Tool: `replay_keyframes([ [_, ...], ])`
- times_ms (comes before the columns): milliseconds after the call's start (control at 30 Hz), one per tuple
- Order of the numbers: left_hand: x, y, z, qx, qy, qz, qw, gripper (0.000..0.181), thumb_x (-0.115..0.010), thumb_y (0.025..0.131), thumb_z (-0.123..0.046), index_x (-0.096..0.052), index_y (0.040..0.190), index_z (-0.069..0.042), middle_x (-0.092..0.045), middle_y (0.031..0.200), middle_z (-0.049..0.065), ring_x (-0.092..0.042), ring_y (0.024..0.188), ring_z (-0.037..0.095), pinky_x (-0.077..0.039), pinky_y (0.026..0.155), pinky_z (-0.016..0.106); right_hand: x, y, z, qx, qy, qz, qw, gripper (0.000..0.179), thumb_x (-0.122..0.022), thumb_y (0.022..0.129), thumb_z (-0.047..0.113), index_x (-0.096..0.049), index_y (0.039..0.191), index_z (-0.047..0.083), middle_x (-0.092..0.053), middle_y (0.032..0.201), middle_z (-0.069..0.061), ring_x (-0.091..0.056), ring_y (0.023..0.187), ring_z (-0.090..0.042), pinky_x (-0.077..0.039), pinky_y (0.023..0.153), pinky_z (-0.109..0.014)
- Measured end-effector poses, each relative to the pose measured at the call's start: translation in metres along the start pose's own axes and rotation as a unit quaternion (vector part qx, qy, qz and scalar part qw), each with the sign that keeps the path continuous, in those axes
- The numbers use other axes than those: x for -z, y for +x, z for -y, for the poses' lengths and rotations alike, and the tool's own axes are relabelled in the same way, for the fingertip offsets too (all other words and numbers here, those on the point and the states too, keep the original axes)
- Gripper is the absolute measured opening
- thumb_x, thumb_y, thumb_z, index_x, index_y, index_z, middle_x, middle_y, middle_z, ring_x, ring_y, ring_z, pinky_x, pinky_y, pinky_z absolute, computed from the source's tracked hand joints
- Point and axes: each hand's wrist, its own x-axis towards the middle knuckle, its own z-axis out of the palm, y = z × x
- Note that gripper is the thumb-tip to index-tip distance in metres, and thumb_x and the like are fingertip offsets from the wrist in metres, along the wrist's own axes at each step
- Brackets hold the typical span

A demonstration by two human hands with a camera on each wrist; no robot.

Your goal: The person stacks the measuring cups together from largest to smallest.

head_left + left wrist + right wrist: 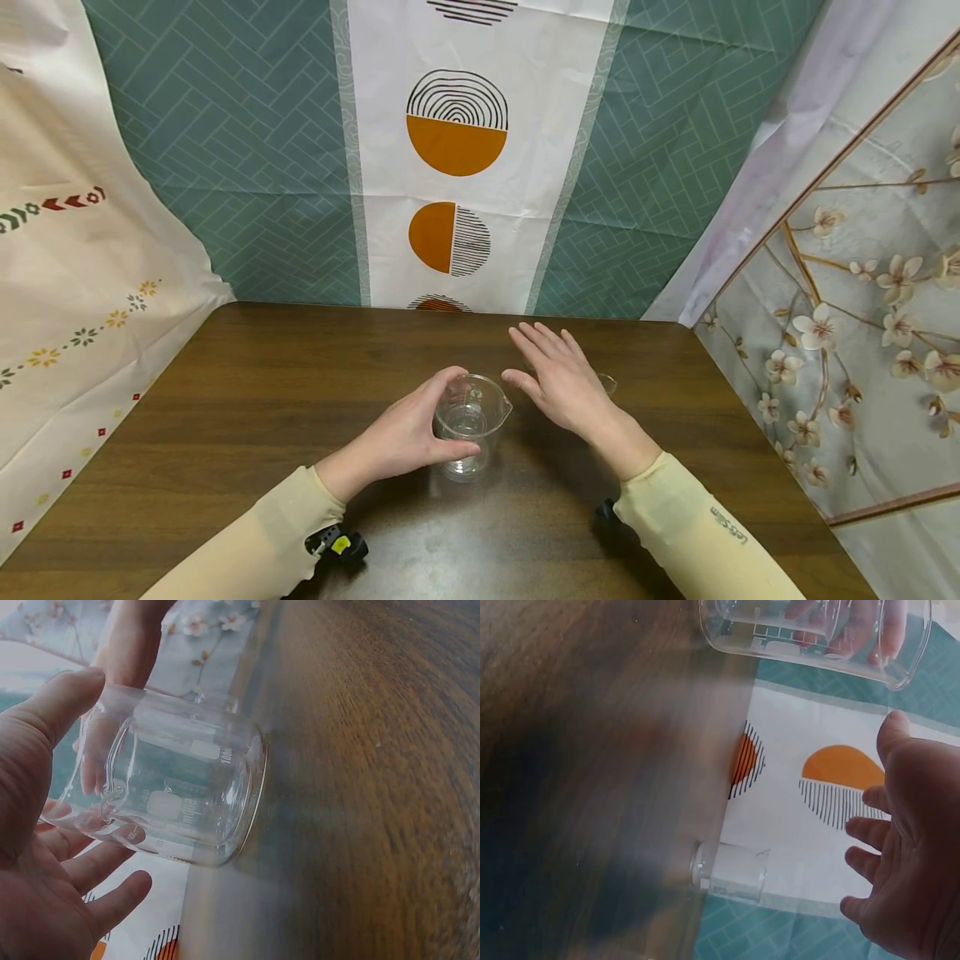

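Note:
A large clear glass beaker (pixel 491 421) stands on the table, its pouring lip toward the right. My left hand (pixel 408 429) holds it from the left, thumb on the near side and fingers round the far side near the rim. Inside it sits a smaller beaker (pixel 161 780) with white printed markings. To the right of the large beaker, my right hand (pixel 558 383) hovers with its fingers extended, touching nothing. Another small beaker (pixel 739 870) stands on the table beyond the right hand, which mostly hides it in the head view.
The brown wooden table (pixel 262 383) reaches back to a green and white patterned cloth (pixel 277 150). A cream cloth (pixel 90 275) hangs on the left, and a flower-patterned cloth (pixel 862 375) lines the right side.

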Motion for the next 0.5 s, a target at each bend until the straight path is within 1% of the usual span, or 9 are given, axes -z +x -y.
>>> replay_keyframes([
  [267, -0.0001, -0.0002, -0.0002, 0.006, 0.000, 0.002, 1.0000, 0.097, -0.098, 0.085, -0.043, -0.042, 0.160, -0.017, -0.063, 0.144, 0.001, -0.062, 0.131, 0.024, -0.053, 0.107, 0.052, -0.0029, 0.0029, -0.0061, -0.017, -0.004, 0.010, 0.9998, 0.074, -0.058, 0.113, 0.054, -0.040, 0.172, 0.013, -0.039, 0.175, -0.014, -0.028, 0.165, -0.034, -0.013, 0.133, -0.058],
  [500, 0.0003, -0.0004, 0.0003, 0.006, -0.004, 0.006, 1.0000, 0.097, -0.098, 0.085, -0.044, -0.042, 0.160, -0.019, -0.063, 0.144, 0.001, -0.062, 0.132, 0.023, -0.053, 0.108, 0.052, -0.0039, 0.0042, -0.0085, -0.023, -0.001, 0.010, 0.9997, 0.074, -0.059, 0.112, 0.054, -0.041, 0.171, 0.012, -0.040, 0.174, -0.016, -0.028, 0.165, -0.034, -0.013, 0.133, -0.059],
])
